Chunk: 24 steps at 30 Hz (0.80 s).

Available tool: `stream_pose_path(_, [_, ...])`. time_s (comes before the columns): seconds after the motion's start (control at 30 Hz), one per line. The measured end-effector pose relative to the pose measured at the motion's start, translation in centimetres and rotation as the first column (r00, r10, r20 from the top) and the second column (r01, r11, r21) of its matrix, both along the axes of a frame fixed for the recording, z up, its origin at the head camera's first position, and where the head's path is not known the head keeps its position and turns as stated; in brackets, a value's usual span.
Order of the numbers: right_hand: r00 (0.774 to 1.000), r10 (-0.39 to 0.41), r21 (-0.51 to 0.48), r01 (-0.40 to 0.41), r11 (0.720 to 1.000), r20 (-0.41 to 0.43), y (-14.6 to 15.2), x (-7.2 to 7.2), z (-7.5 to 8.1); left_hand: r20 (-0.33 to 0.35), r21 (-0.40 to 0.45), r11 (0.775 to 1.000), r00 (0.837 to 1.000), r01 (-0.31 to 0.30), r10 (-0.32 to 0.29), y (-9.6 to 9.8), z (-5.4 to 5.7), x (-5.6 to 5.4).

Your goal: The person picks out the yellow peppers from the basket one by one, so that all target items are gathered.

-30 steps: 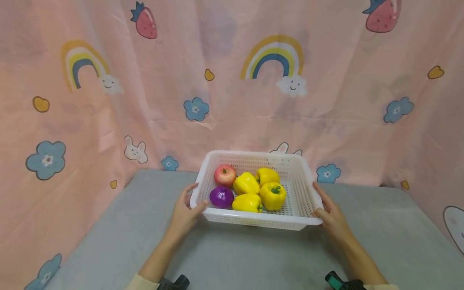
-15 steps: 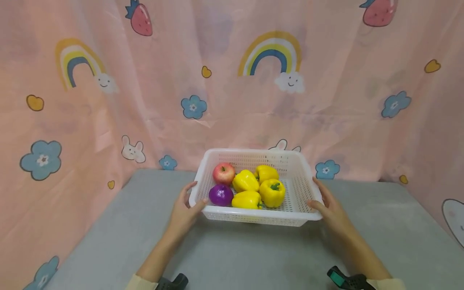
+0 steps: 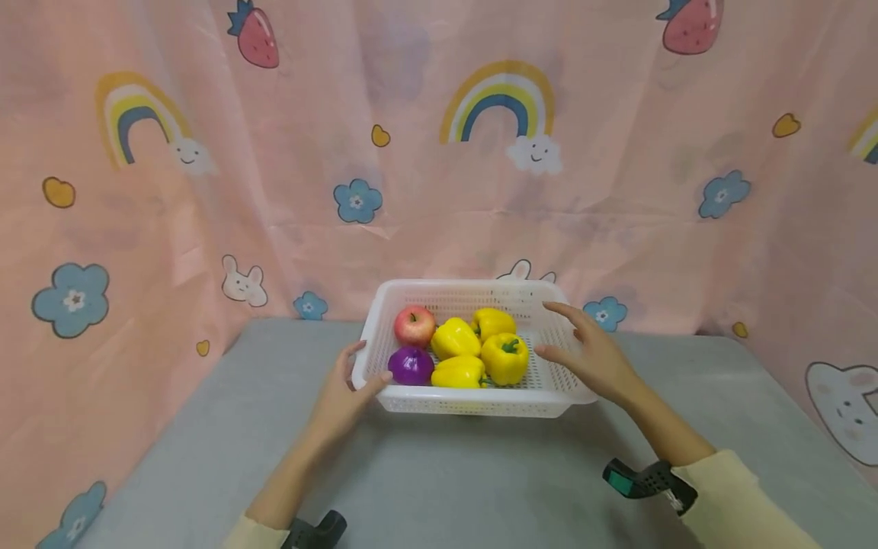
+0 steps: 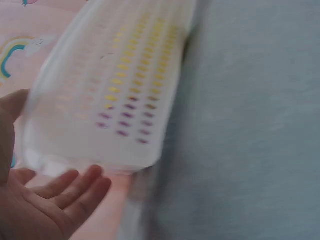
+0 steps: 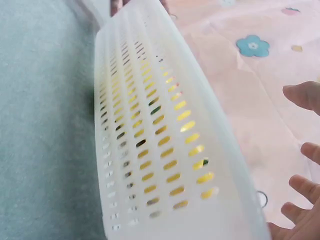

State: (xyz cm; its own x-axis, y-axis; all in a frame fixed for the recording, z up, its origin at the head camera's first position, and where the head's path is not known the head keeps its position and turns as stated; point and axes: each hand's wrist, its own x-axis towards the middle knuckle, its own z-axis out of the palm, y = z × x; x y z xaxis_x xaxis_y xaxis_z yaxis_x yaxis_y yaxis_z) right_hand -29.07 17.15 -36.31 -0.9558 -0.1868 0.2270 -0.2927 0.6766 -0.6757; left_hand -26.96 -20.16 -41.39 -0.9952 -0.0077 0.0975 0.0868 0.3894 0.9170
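A white perforated plastic basket sits on the grey table. Inside it, toward the left, lie a red apple, a purple onion and several yellow bell peppers. My left hand holds the basket's left front corner, thumb over the rim and fingers along the outer end. In the left wrist view its fingers are by the basket's end, which is blurred. Above the basket's right end, my right hand is spread with thumb and fingers apart, holding nothing. The right wrist view shows these fingers clear of the rim.
The grey tabletop extends in front of the basket and to both sides. A pink patterned curtain hangs behind it and at the sides. Black straps with devices are on both wrists.
My right hand has let go of the basket's right rim and moved up and inward over that end. The left hand keeps its hold. The head view has shifted slightly.
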Motion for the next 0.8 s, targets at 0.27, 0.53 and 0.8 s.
stream_pose_path(0.27, [0.998, 0.015, 0.103, -0.021, 0.995, 0.057, -2.7, -2.3, 1.2, 0.032, -0.126, 0.990, 0.998, 0.064, -0.060, -1.1, 3.6, -2.4])
stream_pose_path(0.53, [0.993, -0.003, 0.154, -0.016, 0.988, 0.121, -4.3, -3.8, -0.6, 0.075, -0.049, 0.998, 0.997, 0.040, -0.037, -0.3, 2.1, -3.8])
stream_pose_path(0.8, [0.995, 0.046, 0.113, -0.055, 0.992, 0.086, -4.5, -4.6, -1.4, 0.075, 0.167, 0.984, 0.995, 0.060, -0.073, -0.3, 1.0, -4.3])
